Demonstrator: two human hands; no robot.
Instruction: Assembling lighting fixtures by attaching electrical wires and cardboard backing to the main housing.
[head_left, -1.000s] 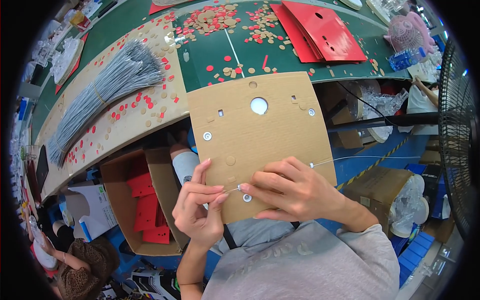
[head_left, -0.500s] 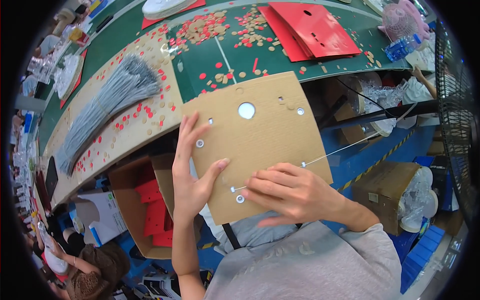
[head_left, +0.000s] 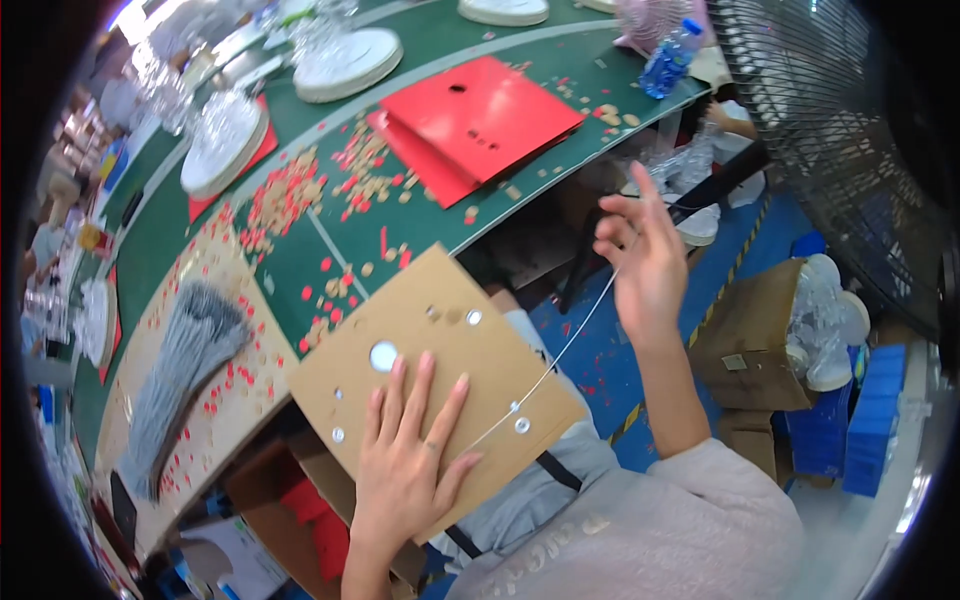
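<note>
A brown cardboard square (head_left: 450, 340) with punched holes and metal eyelets rests on my lap against the table edge. My left hand (head_left: 410, 450) lies flat on it, fingers spread, pressing it down. My right hand (head_left: 645, 260) is raised to the right, pinching a thin grey cord (head_left: 560, 355). The cord runs taut from my fingers down to an eyelet near the board's lower right corner.
A stack of red cardboard sheets (head_left: 480, 125) lies on the green table (head_left: 330, 250) among scattered red and tan punch-outs. A bundle of grey cords (head_left: 180, 370) lies at left. White round plates (head_left: 345, 60) sit farther back. A black fan (head_left: 850, 150) stands at right, with cartons below.
My right hand has left the board and swung up to the right, drawing the cord out taut. My left hand has flattened onto the board.
</note>
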